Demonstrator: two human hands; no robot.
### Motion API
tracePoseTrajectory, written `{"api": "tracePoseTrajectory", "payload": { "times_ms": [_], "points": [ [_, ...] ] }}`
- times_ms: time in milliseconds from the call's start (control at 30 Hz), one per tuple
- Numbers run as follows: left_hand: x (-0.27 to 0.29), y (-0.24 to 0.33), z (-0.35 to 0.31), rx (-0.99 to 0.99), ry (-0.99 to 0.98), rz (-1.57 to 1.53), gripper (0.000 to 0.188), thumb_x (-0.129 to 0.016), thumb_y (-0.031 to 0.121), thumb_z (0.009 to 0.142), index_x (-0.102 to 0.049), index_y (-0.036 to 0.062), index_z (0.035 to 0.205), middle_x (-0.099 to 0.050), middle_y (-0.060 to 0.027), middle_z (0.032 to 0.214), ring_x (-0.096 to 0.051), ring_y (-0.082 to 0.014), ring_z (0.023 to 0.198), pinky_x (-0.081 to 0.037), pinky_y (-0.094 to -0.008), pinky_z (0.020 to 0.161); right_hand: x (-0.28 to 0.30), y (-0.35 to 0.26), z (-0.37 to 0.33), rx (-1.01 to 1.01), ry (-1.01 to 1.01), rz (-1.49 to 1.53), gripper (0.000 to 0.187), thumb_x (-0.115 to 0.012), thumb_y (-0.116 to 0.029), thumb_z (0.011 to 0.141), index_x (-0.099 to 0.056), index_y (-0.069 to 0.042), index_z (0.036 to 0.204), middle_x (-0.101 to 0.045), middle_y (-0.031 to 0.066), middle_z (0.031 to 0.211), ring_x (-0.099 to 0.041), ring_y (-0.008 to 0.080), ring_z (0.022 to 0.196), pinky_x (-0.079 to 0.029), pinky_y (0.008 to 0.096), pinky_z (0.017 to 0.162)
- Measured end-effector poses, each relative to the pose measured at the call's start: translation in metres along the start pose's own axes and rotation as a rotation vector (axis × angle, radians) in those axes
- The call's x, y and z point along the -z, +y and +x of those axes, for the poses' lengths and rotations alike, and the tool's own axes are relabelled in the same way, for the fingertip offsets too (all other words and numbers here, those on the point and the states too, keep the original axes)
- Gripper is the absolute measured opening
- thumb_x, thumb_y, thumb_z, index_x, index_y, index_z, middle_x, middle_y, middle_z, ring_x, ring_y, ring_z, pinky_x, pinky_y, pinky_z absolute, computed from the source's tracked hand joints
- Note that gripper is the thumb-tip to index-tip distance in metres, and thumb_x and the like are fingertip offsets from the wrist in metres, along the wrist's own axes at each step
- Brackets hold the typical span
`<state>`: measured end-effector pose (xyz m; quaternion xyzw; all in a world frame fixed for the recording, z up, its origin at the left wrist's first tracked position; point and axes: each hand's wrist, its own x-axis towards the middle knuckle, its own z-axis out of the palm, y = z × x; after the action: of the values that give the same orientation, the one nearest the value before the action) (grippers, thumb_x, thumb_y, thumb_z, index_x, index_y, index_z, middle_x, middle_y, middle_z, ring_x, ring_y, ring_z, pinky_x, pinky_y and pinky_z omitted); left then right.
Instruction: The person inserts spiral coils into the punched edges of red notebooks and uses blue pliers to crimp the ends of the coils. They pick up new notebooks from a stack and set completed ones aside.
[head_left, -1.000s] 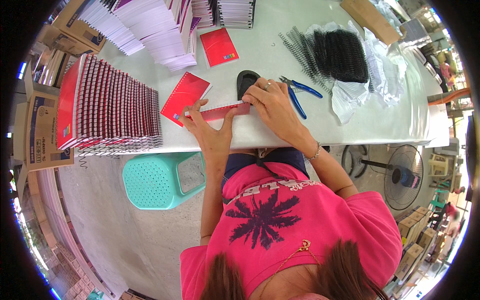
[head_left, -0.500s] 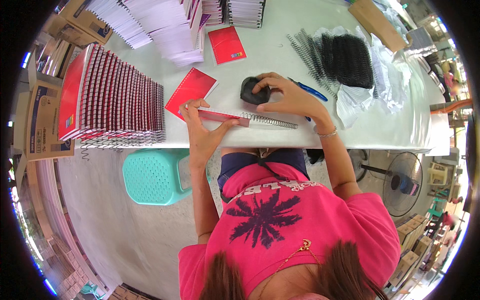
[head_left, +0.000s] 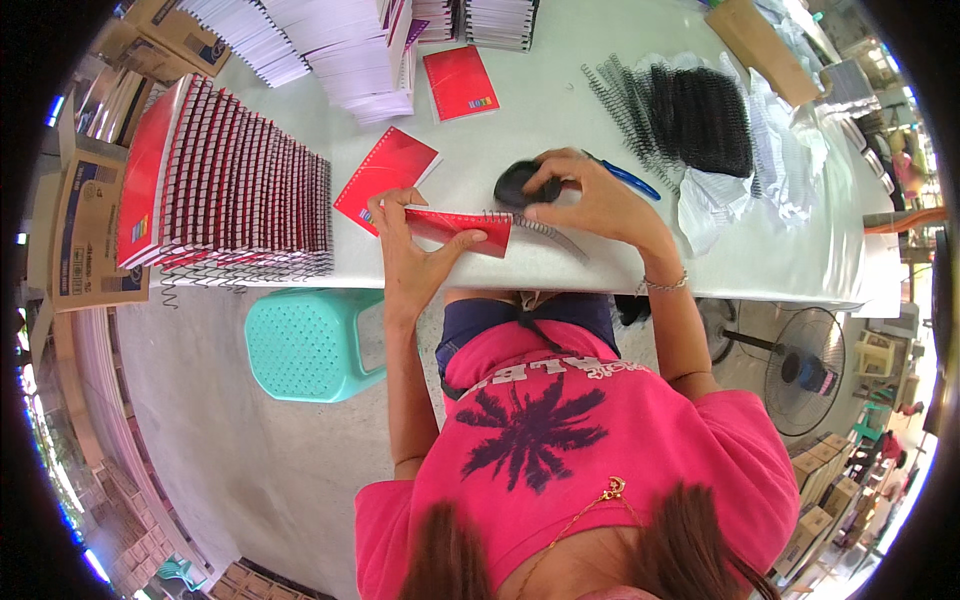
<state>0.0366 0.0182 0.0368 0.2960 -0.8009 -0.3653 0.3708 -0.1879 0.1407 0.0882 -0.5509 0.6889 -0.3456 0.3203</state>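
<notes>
My left hand [head_left: 405,240] grips a small red-covered notebook [head_left: 450,230], thumb on its near face and fingers over the far edge. A metal spiral coil [head_left: 555,238] runs through holes at the notebook's right end, its free tail trailing right over the table. My right hand [head_left: 582,192] curls round the right side of a dark, rounded black piece [head_left: 518,184], its thumb close to the coil; the fingertips are partly hidden. Behind the left hand lies a loose red notebook [head_left: 385,178]. Blue-handled pliers [head_left: 630,178] rest just beyond the right hand.
Bound red notebooks [head_left: 240,180] stand in a row at the left. Stacked white paper blocks [head_left: 345,60] and another red notebook [head_left: 461,84] lie farther back. Black coils [head_left: 700,120] are heaped on white wrapping at right. A turquoise stool [head_left: 305,345] stands by the table's near edge.
The notebook's red face has tilted more into view, and the coil now sits at its right-end holes. My right hand and the black piece have shifted slightly right; the coil's tail bends downward.
</notes>
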Motion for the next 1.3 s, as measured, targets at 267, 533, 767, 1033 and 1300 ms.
{"api": "tracePoseTrajectory", "payload": {
  "times_ms": [267, 533, 767, 1033, 1300],
  "points": [
    [-0.007, 0.001, -0.001, -0.001, -0.004, -0.041, 0.069, -0.092, 0.021, 0.059, -0.045, 0.005, 0.107, -0.04, -0.0089, 0.104, -0.042, -0.0249, 0.102, -0.037, -0.0366, 0.091, 0.003, 0.012, -0.008, -0.073, 0.027, 0.019, 0.041, -0.081, -0.033, 0.073, -0.068, -0.007, 0.101, -0.046, 0.0196, 0.14, -0.049, 0.0339, 0.125, -0.038, 0.0364, 0.104],
    [-0.009, 0.003, 0.002, 0.006, -0.053, -0.049, 0.068, -0.092, 0.02, 0.057, -0.045, 0.0046, 0.103, -0.039, -0.0079, 0.101, -0.043, -0.0245, 0.098, -0.038, -0.0341, 0.089, 0.023, 0.001, -0.013, -0.009, -0.346, 0.486, 0.035, -0.079, -0.028, 0.076, -0.071, 0.0, 0.097, -0.055, 0.0174, 0.131, -0.054, 0.0227, 0.117, -0.039, 0.0325, 0.102],
    [-0.009, -0.001, 0.001, 0.002, -0.071, -0.071, 0.066, -0.09, 0.016, 0.056, -0.044, 0.0042, 0.101, -0.039, -0.0082, 0.099, -0.044, -0.0246, 0.097, -0.039, -0.034, 0.089, 0.01, -0.002, -0.011, -0.044, -0.223, 0.252, 0.031, -0.075, -0.029, 0.082, -0.073, -0.006, 0.102, -0.061, 0.0087, 0.114, -0.056, 0.0174, 0.105, -0.044, 0.0311, 0.097],
    [-0.012, 0.006, 0.003, 0.005, -0.04, -0.027, 0.064, -0.09, 0.017, 0.058, -0.043, 0.0036, 0.101, -0.039, -0.0083, 0.099, -0.044, -0.0244, 0.096, -0.039, -0.0343, 0.088, 0.008, 0.004, -0.019, 0.0, -0.021, 0.449, 0.024, -0.076, -0.024, 0.08, -0.073, -0.009, 0.098, -0.053, 0.0126, 0.124, -0.052, 0.0218, 0.109, -0.044, 0.0353, 0.094],
    [-0.015, 0.009, 0.005, 0.012, -0.031, 0.002, 0.065, -0.089, 0.019, 0.06, -0.044, 0.0028, 0.104, -0.039, -0.0096, 0.1, -0.043, -0.0254, 0.097, -0.039, -0.0353, 0.087, -0.008, -0.042, -0.047, 0.549, 0.412, -0.553, 0.035, -0.079, -0.015, 0.065, -0.068, -0.009, 0.097, -0.036, 0.024, 0.146, -0.048, 0.0388, 0.114, -0.045, 0.0453, 0.096]
  ]
}}
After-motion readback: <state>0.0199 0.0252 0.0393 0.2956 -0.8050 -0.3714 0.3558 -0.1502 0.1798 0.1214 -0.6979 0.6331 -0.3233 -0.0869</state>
